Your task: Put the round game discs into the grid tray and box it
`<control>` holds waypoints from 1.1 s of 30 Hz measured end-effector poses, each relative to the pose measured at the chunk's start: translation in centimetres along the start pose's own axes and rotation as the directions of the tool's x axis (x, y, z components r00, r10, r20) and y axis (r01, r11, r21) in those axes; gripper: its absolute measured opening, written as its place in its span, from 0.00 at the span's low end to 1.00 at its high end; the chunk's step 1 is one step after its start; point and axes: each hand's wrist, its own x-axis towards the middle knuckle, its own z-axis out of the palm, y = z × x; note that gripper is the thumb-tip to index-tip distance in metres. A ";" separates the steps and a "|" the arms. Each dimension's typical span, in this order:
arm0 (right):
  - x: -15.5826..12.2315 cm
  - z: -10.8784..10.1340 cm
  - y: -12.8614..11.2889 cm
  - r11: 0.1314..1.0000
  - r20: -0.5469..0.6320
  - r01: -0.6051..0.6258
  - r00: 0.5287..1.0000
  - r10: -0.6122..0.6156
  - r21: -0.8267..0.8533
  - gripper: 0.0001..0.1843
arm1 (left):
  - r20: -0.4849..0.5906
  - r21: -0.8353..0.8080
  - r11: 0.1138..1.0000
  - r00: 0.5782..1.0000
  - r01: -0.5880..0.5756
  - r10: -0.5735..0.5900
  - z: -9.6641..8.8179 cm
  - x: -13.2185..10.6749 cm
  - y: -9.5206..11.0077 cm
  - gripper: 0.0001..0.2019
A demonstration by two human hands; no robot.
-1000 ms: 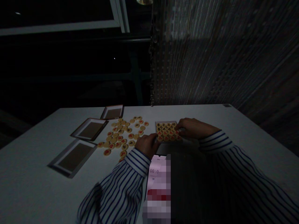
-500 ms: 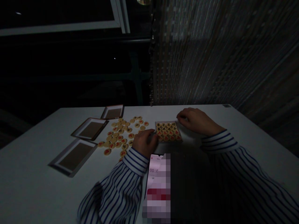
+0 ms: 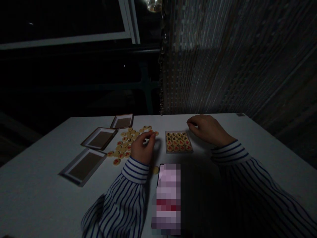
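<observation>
A small square tray filled with round wooden game pieces marked in red and black sits on the white table. Left of it lies a loose heap of the same pieces. My left hand hovers over the right side of that heap, fingers curled down onto the pieces in a pinch. My right hand rests loosely curled on the table just right of the tray's far corner; whether it holds anything is hidden. Both arms wear striped sleeves.
Three empty brown-lined box trays lie in a row at the left. A phone with a lit screen lies near me. One stray piece sits beside it. A beaded curtain hangs behind the table.
My left hand left the tray's near-left corner and moved left over the loose heap. My right hand lifted off the tray's pieces and settled beside its far right corner.
</observation>
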 end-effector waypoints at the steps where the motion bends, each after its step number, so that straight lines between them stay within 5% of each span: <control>1: 0.0 0.0 0.0 1.000 0.000 0.004 1.000 -0.004 -0.001 0.17 | -0.005 -0.013 1.000 1.000 0.006 -0.006 -0.3 0.2 0.1 0.11; 10: 0.1 -0.3 -0.8 0.999 -0.006 0.018 1.000 -0.018 0.030 0.17 | -0.024 0.040 0.999 1.000 -0.007 0.008 -3.5 2.4 -1.2 0.12; 22: 0.0 0.3 -2.7 0.989 -0.130 0.065 0.990 -0.047 0.136 0.12 | -0.074 0.052 0.998 0.997 0.037 -0.033 -7.1 2.7 -5.6 0.13; 33: 1.2 0.5 -6.9 0.953 -0.191 0.095 0.981 -0.040 0.286 0.12 | -0.104 0.121 0.990 0.992 0.078 -0.065 -9.0 3.2 -8.3 0.15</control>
